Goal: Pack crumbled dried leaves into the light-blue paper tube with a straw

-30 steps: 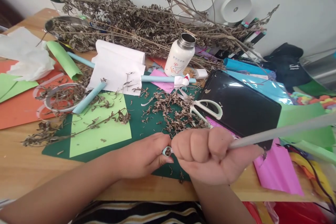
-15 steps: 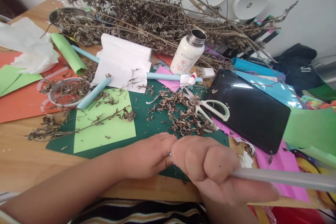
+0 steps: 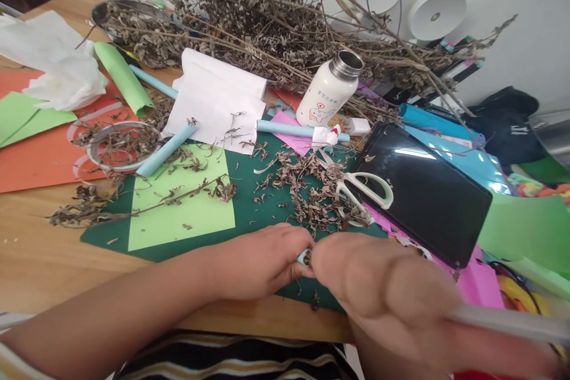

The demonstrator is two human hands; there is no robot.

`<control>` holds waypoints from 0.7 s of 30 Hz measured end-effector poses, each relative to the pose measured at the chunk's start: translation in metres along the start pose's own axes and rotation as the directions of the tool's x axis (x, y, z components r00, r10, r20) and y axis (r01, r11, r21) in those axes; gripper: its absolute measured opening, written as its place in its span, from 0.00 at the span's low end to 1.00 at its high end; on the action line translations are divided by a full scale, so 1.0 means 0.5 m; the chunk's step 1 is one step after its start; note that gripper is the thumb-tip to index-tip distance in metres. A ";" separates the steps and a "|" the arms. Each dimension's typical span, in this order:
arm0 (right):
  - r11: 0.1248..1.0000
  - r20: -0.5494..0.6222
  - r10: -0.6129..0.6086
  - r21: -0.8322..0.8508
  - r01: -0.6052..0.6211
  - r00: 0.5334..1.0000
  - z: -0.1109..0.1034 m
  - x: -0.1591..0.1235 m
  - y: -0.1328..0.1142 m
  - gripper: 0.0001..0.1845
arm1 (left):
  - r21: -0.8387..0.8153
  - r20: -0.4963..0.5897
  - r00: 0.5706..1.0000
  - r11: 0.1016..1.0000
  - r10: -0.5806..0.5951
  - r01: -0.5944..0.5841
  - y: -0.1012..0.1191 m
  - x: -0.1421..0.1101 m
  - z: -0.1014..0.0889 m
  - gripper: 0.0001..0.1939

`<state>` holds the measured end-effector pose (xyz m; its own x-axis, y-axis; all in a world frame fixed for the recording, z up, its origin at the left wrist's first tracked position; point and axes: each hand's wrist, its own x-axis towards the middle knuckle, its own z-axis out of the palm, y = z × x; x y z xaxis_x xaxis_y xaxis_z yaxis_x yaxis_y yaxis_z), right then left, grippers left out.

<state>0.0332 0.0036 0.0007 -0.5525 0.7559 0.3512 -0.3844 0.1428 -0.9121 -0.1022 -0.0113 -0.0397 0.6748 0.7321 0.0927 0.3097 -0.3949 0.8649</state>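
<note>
My left hand (image 3: 271, 258) is closed around a light-blue paper tube (image 3: 303, 257), whose open end shows brown dried bits inside. Close beside that end is my right hand (image 3: 383, 279), large and blurred, with its fingers curled around a slim grey rod (image 3: 512, 319). The rod sticks out to the right, and its other end is hidden by the fist. Just beyond both hands, crumbled dried leaves (image 3: 307, 190) lie on a dark green mat (image 3: 249, 205). Scissors with pale handles (image 3: 369, 189) rest at the right edge of the leaf pile.
A white open bottle (image 3: 327, 95) stands behind the leaves. To the right lies a black tablet (image 3: 423, 190). Dried branches (image 3: 267, 18) spread along the wall. On the left are a tape ring (image 3: 91, 151), another blue tube (image 3: 167, 151) and green paper (image 3: 178, 234).
My right hand has moved right and nearer the camera with the rod, blurring. The blue tube's end now shows more between the hands. The view has shifted slightly.
</note>
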 end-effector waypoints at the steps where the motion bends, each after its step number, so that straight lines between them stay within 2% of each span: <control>1: 0.999 0.013 -0.035 0.039 0.034 0.999 -0.001 0.001 0.002 0.28 | -0.002 -0.003 1.000 1.000 -0.007 0.007 0.001 0.001 0.000 0.09; 3: 0.992 0.014 -0.086 0.095 0.084 0.996 -0.002 0.003 0.005 0.27 | -0.002 -0.008 1.000 1.000 -0.027 0.027 0.003 0.002 0.000 0.10; 5: 0.993 0.001 -0.052 0.103 0.051 0.999 -0.003 0.007 0.007 0.27 | 0.002 -0.005 0.999 0.999 -0.054 0.054 0.005 0.002 0.000 0.10; 8: 0.988 -0.013 -0.062 0.144 0.064 0.998 -0.005 0.009 0.006 0.27 | 0.016 0.005 0.998 0.998 -0.060 0.060 0.004 0.002 0.001 0.10; 12: 0.989 -0.020 -0.038 0.141 0.041 0.999 -0.009 0.007 0.007 0.26 | 0.046 0.003 0.999 0.998 -0.048 0.048 0.000 0.002 0.004 0.08; 21: 0.988 -0.017 -0.103 0.117 0.105 0.994 -0.006 -0.001 0.012 0.25 | 0.074 0.009 0.999 0.997 -0.040 0.039 -0.002 0.002 0.007 0.07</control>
<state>0.0333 0.0060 -0.0056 -0.4975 0.7475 0.4401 -0.5240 0.1454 -0.8392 -0.0998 -0.0120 -0.0422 0.6681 0.7421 0.0533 0.3844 -0.4056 0.8293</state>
